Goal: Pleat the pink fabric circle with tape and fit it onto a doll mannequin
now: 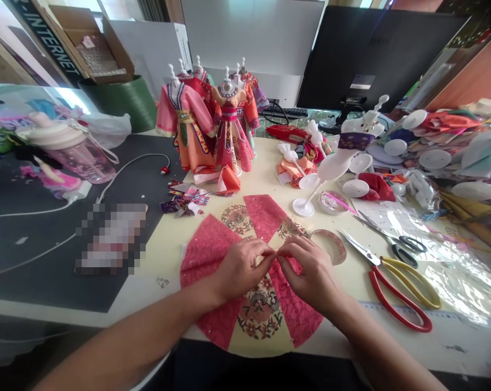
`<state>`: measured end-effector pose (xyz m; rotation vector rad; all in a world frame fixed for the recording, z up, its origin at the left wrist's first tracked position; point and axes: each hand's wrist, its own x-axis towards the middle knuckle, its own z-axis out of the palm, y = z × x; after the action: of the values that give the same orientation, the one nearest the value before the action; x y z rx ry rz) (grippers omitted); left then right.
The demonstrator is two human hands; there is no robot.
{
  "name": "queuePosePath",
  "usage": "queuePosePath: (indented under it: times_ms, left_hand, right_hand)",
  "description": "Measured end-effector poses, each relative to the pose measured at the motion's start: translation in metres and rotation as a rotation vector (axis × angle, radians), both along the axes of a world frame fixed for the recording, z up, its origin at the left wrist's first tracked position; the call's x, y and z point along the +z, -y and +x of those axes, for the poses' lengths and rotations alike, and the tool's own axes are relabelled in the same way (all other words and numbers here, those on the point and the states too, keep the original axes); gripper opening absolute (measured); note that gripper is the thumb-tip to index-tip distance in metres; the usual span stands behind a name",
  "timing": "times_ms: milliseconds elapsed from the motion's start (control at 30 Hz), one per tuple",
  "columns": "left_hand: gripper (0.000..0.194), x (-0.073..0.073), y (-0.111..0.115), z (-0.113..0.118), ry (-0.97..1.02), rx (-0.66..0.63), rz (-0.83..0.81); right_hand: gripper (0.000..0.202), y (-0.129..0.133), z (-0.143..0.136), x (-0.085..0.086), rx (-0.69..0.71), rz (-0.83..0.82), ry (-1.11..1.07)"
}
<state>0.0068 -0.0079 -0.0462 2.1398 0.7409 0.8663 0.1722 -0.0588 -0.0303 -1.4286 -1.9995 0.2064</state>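
Note:
A round piece of fabric (213, 255) lies spread on the table in front of me, with red patterned wedges alternating with cream ones that bear dark floral medallions. Over its middle, my left hand (245, 266) is closed, thumb and index finger pinched together. My right hand (310, 269) meets it there in a pinch of its own, the fingertips of both hands touching. Whatever sits between the fingertips is too small and hidden to make out. Just beyond my right hand lies a roll of tape (340, 247).
Red-and-yellow-handled scissors (400, 296) and black-handled scissors (410, 247) lie at right. Behind the fabric are ribbon scraps (186, 200), dressed doll forms (186, 117) and a bare white form (331, 165). A phone (113, 239) and a bottle (70, 149) occupy the dark mat at left.

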Motion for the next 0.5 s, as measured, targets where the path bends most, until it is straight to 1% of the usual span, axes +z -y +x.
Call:
queuePosePath:
  times_ms: [67, 167, 267, 367, 500]
  left_hand:
    - [0.018, 0.000, -0.001, 0.000, 0.001, 0.006, -0.046]
    - [0.018, 0.004, -0.002, 0.001, 0.012, 0.016, -0.239]
    - [0.022, 0.009, -0.004, 0.002, 0.031, 0.004, -0.403]
    - [0.025, 0.011, -0.005, 0.002, 0.040, -0.016, -0.481]
    - [0.027, 0.010, -0.007, 0.002, 0.082, -0.056, -0.607]
  right_hand:
    - [0.010, 0.000, 0.000, -0.002, 0.005, 0.004, -0.022]
    - [0.010, 0.001, 0.000, -0.003, 0.012, -0.017, -0.119]
    - [0.010, 0.002, 0.002, -0.004, 0.009, -0.108, -0.256]
    - [0.012, 0.003, 0.003, -0.003, 0.000, -0.207, -0.361]
    - [0.013, 0.004, 0.004, -0.002, -0.021, -0.305, -0.442]
